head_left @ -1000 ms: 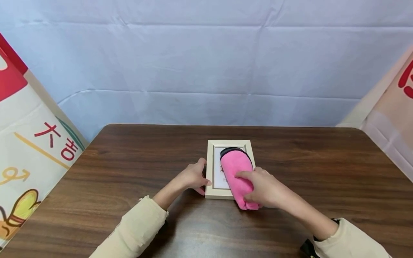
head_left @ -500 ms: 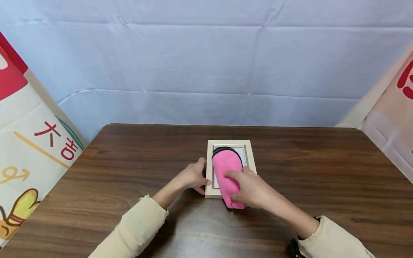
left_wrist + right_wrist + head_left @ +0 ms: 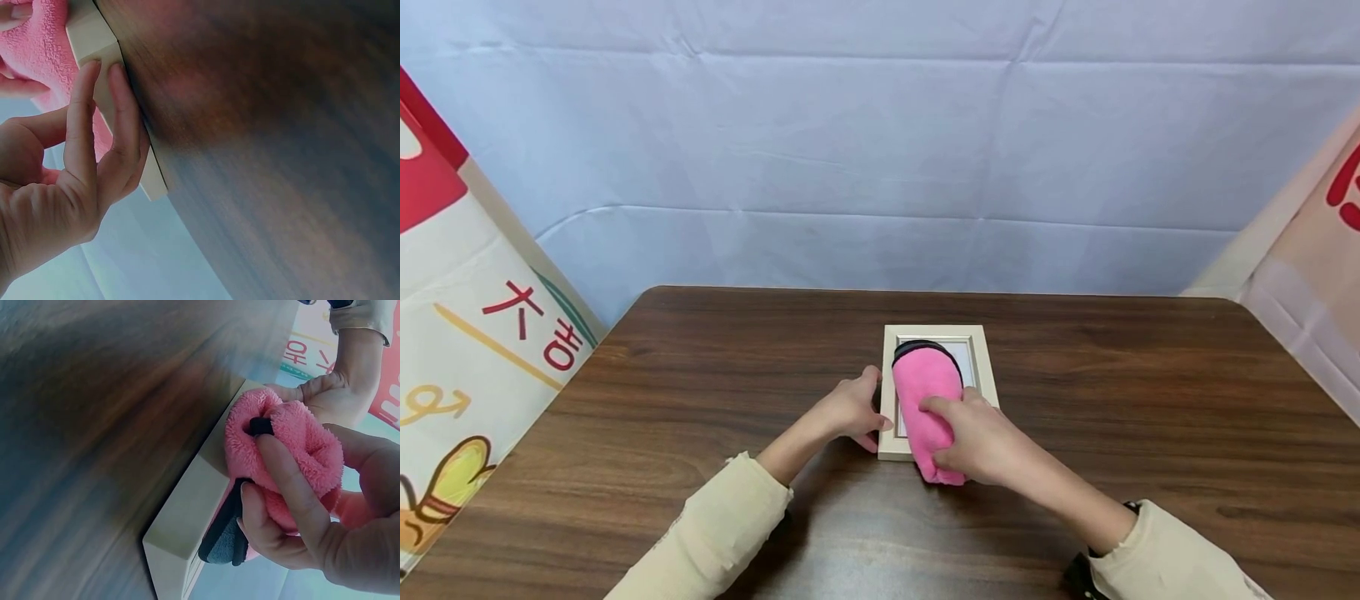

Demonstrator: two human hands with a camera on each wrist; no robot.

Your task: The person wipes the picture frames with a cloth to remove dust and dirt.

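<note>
A cream picture frame [image 3: 990, 379] lies face up on the wooden table, with part of its glass and print covered by a folded pink cloth [image 3: 925, 383] with black edging. My right hand [image 3: 985, 437] grips the cloth's near half from the right. In the right wrist view, fingers [image 3: 290, 481] curl round the rolled end of the cloth [image 3: 250, 450], beside the frame's side [image 3: 187, 519]. My left hand [image 3: 850, 410] holds the frame's left edge, thumb over the front. Its fingertips press the outer side [image 3: 100, 37] of the frame in the left wrist view.
The brown table [image 3: 737, 358] reaches away on both sides of the frame. A pale blue cloth backdrop [image 3: 850, 150] hangs behind its far edge. Printed banners stand at the left [image 3: 467, 350] and right [image 3: 1322, 275].
My right hand has slid the pink cloth leftward over the picture frame, mostly in the first half second; since then it has hardly moved. The left hand and the frame stay put.
</note>
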